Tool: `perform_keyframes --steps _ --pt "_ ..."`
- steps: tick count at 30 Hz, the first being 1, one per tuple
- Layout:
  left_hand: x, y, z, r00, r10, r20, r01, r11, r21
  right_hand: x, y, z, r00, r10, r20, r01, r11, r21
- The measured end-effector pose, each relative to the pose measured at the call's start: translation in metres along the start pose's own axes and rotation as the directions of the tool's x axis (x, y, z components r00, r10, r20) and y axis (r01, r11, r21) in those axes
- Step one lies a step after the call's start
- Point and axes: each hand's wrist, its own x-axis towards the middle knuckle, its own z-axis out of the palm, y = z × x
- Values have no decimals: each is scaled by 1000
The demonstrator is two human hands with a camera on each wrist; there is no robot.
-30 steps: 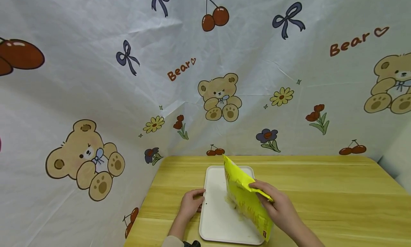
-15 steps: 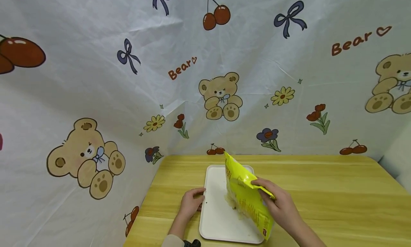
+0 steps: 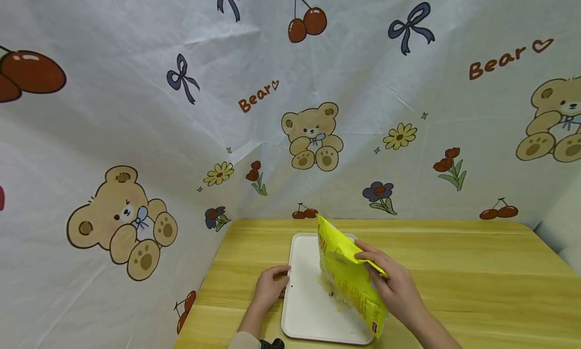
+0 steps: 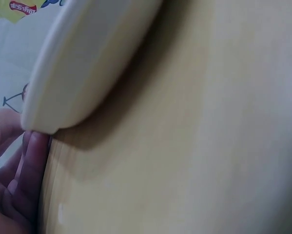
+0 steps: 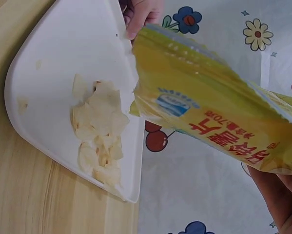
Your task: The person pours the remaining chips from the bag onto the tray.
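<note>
A yellow potato chip bag (image 3: 347, 276) tilts steeply over a white tray (image 3: 306, 313). My right hand (image 3: 396, 284) grips the bag by its folded upper side, the index finger lifted off the film. In the right wrist view the bag (image 5: 204, 97) slants across the tray's edge, its lower end near the rim. Pale potato chips (image 5: 101, 117) lie heaped on the tray, with small crumbs around them. My left hand (image 3: 270, 287) holds the tray's left edge. The left wrist view shows its fingers (image 4: 33, 156) under the rim and another finger against it.
The tray rests on a wood-grain table (image 3: 454, 268). Behind and to the left hangs a white sheet (image 3: 150, 137) printed with bears, flowers and cherries. Near the left forearm is a black wrist device (image 3: 272, 344).
The bag and my right hand have risen slightly. My right index finger has lifted away from the bag. My left hand stays at the tray's edge.
</note>
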Motion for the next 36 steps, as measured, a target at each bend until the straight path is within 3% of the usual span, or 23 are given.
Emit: perform_keyframes --steps 12,29,36 --pt "-3 1 1 1000 -4 4 4 1000 -26 7 -1 1 974 -169 -153 163 985 -50" --pt "-1 1 0 1000 4 -3 -4 1000 -22 23 -5 -16 985 -128 -113 130 991 12" --pt "-1 1 1 1000 4 0 -4 999 -37 24 -7 -17 990 -85 -113 79 995 -60"
